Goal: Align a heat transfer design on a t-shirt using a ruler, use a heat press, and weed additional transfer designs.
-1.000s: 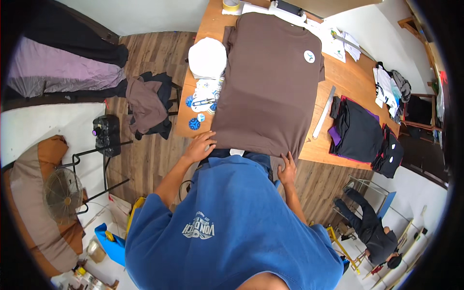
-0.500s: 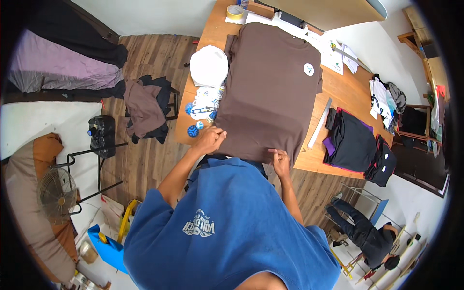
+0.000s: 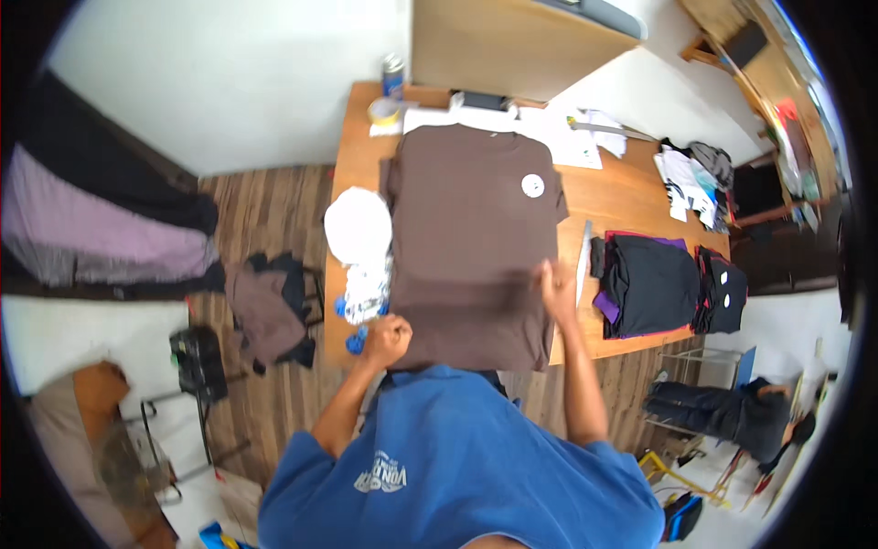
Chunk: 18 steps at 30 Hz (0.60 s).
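Note:
A brown T-shirt [image 3: 471, 220] lies spread on the wooden table in front of me, its neck at the far end and a round white print at the right of its chest. My left hand [image 3: 388, 339] is closed beside the shirt's near left edge; what its fingers hold, if anything, is hidden. Over the shirt's right edge is my right hand [image 3: 554, 289], its fingers bent and smeared by motion. Left of the shirt are a round white object [image 3: 358, 226] and a white patterned cloth [image 3: 368, 289] with small blue items around it.
A long flat ruler-like strip [image 3: 583, 263] lies right of the shirt, with folded dark shirts [image 3: 649, 285] beyond it. Tape [image 3: 384, 112] and a spray can [image 3: 392, 77] stand at the far left corner. Draped clothes [image 3: 265, 306] are left of the table. Another person [image 3: 722, 416] is at the right.
The view has tilted, so the table sits lower in the picture. My right hand has moved farther up along the shirt's right side. My left hand stays near the lower left edge.

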Each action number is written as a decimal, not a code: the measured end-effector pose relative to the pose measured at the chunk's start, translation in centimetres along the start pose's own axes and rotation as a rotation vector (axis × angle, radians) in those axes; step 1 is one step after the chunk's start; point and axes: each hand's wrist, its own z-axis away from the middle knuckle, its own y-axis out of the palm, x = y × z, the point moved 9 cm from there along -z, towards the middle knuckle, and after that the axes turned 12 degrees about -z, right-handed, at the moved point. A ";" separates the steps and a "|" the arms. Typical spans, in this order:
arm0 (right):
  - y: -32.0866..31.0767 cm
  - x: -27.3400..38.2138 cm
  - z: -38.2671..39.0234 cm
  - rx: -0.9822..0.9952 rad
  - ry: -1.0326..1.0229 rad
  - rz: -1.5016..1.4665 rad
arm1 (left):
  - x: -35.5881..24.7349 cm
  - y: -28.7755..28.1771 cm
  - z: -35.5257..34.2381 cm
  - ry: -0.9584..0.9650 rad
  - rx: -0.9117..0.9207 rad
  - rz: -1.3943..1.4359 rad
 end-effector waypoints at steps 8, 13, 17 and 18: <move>-4.5 30.4 -26.1 -0.181 -0.945 0.444 | -1.0 -2.1 -2.7 0.098 0.001 -0.054; 1.4 31.7 -37.7 -0.056 -0.781 0.804 | 1.5 -4.1 -0.2 0.024 -0.166 -0.076; 2.3 29.0 -40.4 0.119 -0.455 0.857 | 3.3 -4.6 1.7 -0.038 -0.200 -0.075; 1.9 27.7 -40.9 0.149 -0.387 0.770 | 3.7 -4.6 1.8 -0.052 -0.221 -0.061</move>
